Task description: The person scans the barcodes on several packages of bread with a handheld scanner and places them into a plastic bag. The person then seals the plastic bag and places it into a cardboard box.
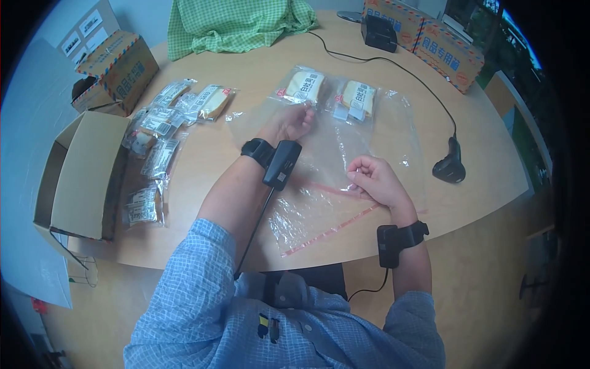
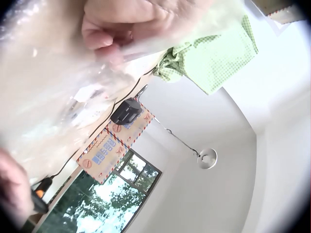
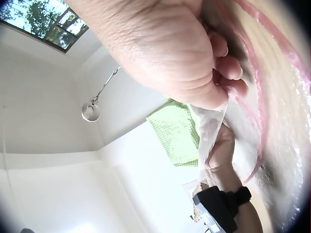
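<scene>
A large clear plastic bag (image 1: 335,157) with pink seal strips lies across the table. My right hand (image 1: 378,181) pinches its film between thumb and fingers near the strips. Film runs up from these right fingertips (image 3: 233,90) in the right wrist view. Farther left, my left hand (image 1: 287,125) has curled fingers at the film, its fingertips (image 2: 99,40) gripping it in the left wrist view. Just beyond that hand is a packaged bread slice (image 1: 304,85). A second bread packet (image 1: 357,98) lies to its right, bearing small white pieces.
Several bread packets (image 1: 161,157) lie at the left, beside an opened carton (image 1: 86,175) and another carton (image 1: 123,77). A corded barcode scanner (image 1: 450,163) rests at the right. A green checked cloth (image 1: 236,24), a black stand (image 1: 379,34) and more cartons (image 1: 448,52) line the back.
</scene>
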A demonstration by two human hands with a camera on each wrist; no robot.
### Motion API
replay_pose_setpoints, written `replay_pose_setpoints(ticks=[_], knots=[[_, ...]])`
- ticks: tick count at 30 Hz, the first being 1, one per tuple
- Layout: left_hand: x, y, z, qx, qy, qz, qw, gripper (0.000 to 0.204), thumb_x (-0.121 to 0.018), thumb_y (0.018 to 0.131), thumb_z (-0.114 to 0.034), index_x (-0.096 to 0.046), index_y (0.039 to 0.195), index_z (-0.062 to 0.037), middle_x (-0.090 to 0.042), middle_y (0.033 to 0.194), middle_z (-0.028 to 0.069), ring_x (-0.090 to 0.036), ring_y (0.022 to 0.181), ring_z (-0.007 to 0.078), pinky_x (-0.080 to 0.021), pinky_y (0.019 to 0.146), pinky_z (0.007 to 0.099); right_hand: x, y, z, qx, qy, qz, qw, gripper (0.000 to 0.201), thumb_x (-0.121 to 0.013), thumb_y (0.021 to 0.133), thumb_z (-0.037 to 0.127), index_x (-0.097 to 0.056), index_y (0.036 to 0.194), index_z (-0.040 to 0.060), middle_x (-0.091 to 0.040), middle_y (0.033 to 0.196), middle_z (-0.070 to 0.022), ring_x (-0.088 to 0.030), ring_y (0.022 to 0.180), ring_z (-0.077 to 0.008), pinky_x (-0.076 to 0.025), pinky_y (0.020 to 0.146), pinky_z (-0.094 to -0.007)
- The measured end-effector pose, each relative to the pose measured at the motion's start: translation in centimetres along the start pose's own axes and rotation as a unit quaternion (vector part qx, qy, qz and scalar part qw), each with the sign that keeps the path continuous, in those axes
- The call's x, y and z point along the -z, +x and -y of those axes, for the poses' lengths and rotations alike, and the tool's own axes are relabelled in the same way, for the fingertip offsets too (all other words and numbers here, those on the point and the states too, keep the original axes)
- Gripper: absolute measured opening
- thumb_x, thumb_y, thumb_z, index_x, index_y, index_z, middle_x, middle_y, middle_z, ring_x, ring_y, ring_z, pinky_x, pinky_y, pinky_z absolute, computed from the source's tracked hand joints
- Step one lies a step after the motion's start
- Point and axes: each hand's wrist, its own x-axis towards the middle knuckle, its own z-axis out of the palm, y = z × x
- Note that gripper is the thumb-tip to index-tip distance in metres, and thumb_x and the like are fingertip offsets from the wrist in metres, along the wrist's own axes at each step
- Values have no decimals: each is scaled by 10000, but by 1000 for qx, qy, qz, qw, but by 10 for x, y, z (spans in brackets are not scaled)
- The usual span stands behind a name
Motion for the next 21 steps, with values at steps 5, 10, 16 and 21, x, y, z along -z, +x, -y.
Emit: replay_pose_setpoints(ticks=[5, 10, 16, 21], knots=[[-17, -30, 13, -24, 102, -48, 993, 150, -433, 928, -159, -491, 965, -26, -557, 765, 43, -548, 642, 145, -464, 527, 218, 1, -1, 1, -22, -15, 8, 1000, 70, -589, 813, 58, -564, 858, 10, -539, 640, 13, -532, 568, -40, -419, 464, -180], [1, 2, 6, -45, 91, -5, 995, 149, -400, 935, -133, -493, 976, -24, -559, 778, 50, -573, 700, 164, -487, 575, 236, 4, 1, -8, -9, -21, 19, 1000, 69, -583, 834, 100, -563, 876, 49, -557, 691, 16, -541, 615, -31, -414, 479, -157], [-5, -21, 9, -45, 87, 16, 995, 153, -409, 921, -95, -499, 1006, -7, -586, 863, 87, -597, 773, 174, -515, 660, 267, 4, -2, -5, 7, -15, -5, 1000, 67, -579, 811, 47, -558, 861, 8, -554, 684, -5, -559, 614, -61, -445, 508, -192], [13, -140, 11, -88, 368, 45, 925, 336, -500, 891, -148, -488, 1154, 61, -620, 938, 147, -617, 823, 192, -507, 705, 284, 2, 3, -11, 4, -3, -7, 1000, 65, -559, 823, 40, -543, 878, 10, -543, 702, -1, -539, 605, -57, -429, 515, -182]])
